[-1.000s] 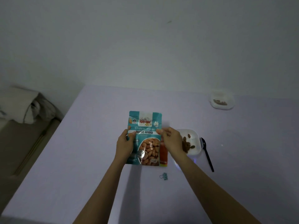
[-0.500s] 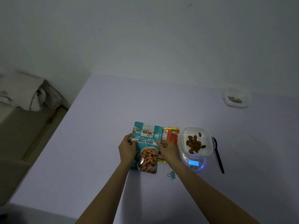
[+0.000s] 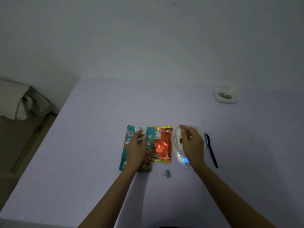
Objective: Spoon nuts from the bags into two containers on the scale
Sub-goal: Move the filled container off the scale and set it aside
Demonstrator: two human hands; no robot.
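Your left hand (image 3: 137,150) lies on the teal almond bag (image 3: 127,145), which rests flat on the table (image 3: 90,129) just left of the frame's centre. Its fingers run straight up the pack toward the top edge, spread and not curled round anything. Against the bag's right edge lies an orange bag (image 3: 162,145) with yellow borders, also flat, its label panel at the upper end.

Right of that stands the white container (image 3: 176,137) on the scale (image 3: 184,161), whose small display glows blue at the near side. Your right hand (image 3: 192,143) hangs over the container and covers most of it. The fingers are bent, with one fingertip near the far rim. In this dim light you cannot tell whether they pinch something or hold nothing. A few brown nuts (image 3: 181,140) show in the container beside your knuckles.

The black spoon (image 3: 211,150) lies on the table just right of the scale, with its bowl toward the top of the frame and its handle slanting to the lower right; neither hand touches it. A small teal binder clip (image 3: 167,173) sits below the orange bag, between your forearms.

At the upper right of the table, well apart from the rest, stands a second container (image 3: 226,94) with something brown inside. At the left edge of the frame, off the table, lies crumpled pale bedding (image 3: 18,102).
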